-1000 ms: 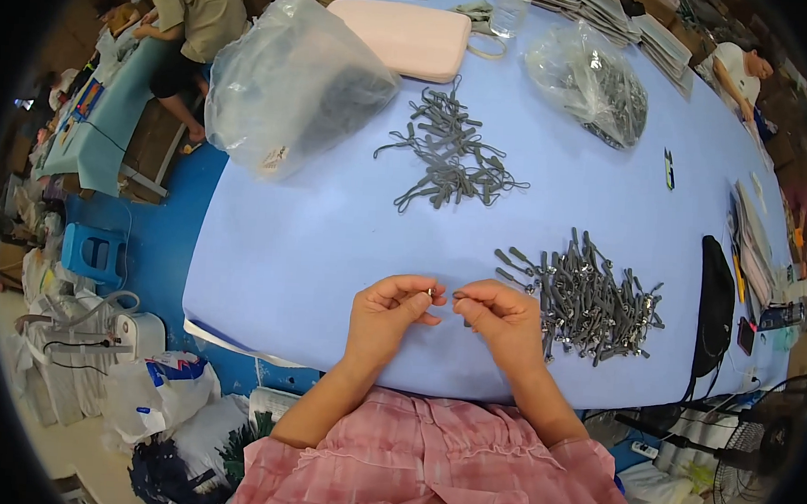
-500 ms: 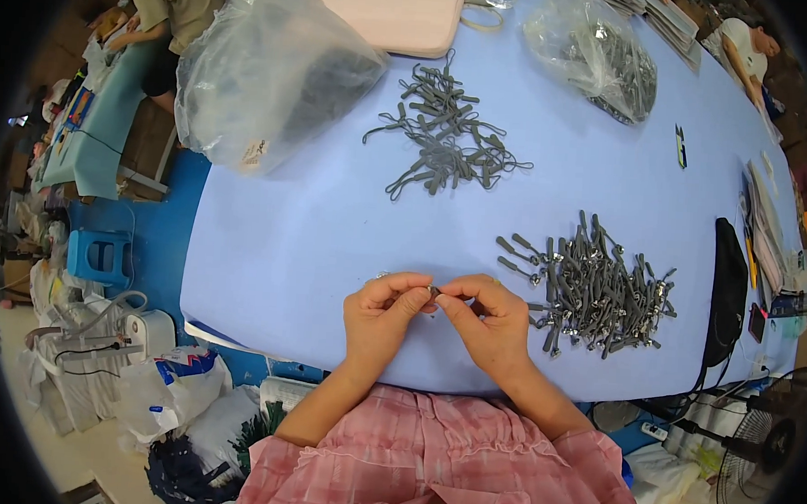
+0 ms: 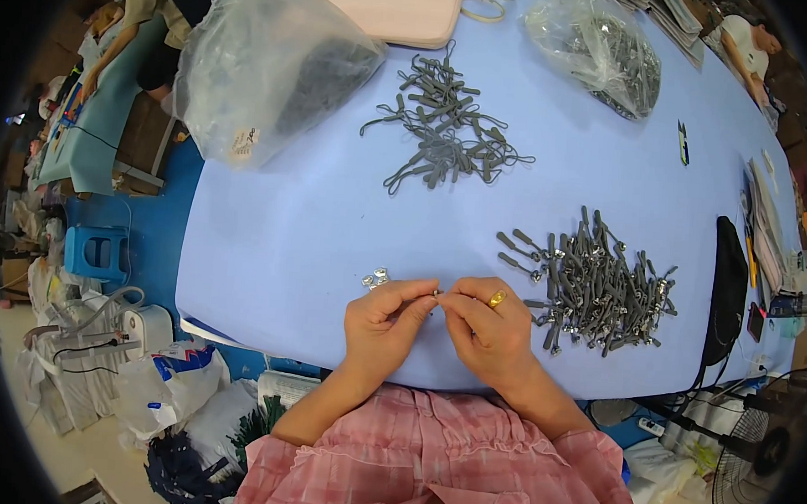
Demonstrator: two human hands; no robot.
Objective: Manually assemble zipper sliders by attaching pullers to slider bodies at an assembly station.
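My left hand (image 3: 383,322) and my right hand (image 3: 489,334) meet fingertip to fingertip just above the table near its front edge. Both are closed in a pinch around something tiny, which the fingers mostly cover. A gold ring (image 3: 497,299) sits on a finger of my right hand. Beside the left hand's fingers lie several small silver metal pieces (image 3: 377,276). Right of my right hand spreads a heap of grey zipper pulls with shiny metal ends (image 3: 602,290). Farther back lies a loose pile of grey zipper pulls with cord loops (image 3: 446,136).
On the blue-covered table (image 3: 267,245) stand a large clear plastic bag (image 3: 258,71) at back left and another filled bag (image 3: 601,57) at back right. A pink padded case (image 3: 389,5), a small yellow-black cutter (image 3: 682,143) and a black pouch (image 3: 726,287) lie there too. People work at both sides.
My right hand has turned, bringing its ring into view, and its fingers have curled more. The silver pieces beside my left hand show more. At the left, a person has shifted posture.
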